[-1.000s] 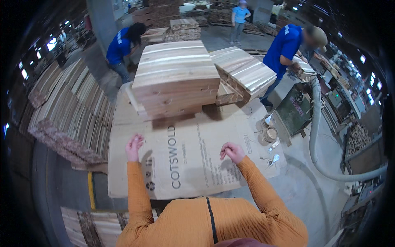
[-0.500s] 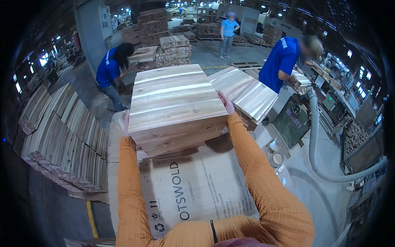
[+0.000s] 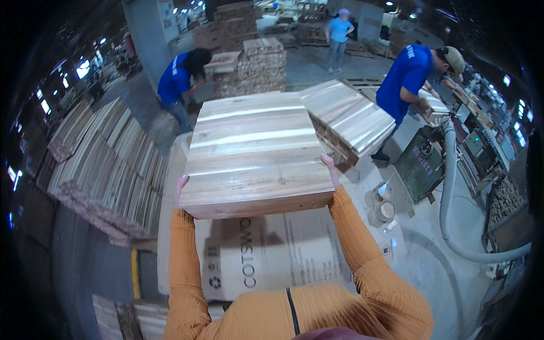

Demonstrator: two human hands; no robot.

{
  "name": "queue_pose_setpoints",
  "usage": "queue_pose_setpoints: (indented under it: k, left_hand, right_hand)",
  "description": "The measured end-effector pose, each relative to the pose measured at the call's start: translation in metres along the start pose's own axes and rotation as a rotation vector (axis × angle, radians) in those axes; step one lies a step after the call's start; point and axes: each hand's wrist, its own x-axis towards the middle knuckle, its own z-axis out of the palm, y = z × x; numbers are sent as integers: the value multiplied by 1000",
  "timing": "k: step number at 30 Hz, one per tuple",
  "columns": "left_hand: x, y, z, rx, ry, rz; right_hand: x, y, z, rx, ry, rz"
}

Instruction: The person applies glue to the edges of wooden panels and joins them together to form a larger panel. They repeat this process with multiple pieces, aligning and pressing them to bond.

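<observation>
Head view: pinching block point(image 3: 258, 150) between left fingers point(image 3: 182, 181) and right fingers point(image 3: 327, 160), apparently holding it raised above cardboard point(image 3: 309, 232), not yet releasing.

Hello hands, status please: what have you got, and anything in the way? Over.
Left hand and right hand gripping slab at opposite sides. Slab partly covers cardboard. Slab stack close on its right.

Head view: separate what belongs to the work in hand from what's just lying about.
In hand:
- left hand and right hand
- large wooden piece, held between them
- cardboard beneath
- perhaps the similar wooden piece beyond

Apparently just about:
- stacked boards, left
- round containers, right
- grey hose
</observation>
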Motion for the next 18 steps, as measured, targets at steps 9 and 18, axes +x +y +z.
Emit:
queue_pose_setpoints:
  k: [9, 18]
  left_hand:
    - [-246, -87, 48, 88, 247, 411]
    - [-430, -179, 110, 95, 533, 405]
  right_hand:
    - [-150, 0, -65, -105, -235, -26]
    - [-260, -18, -116, -50, -393, 242]
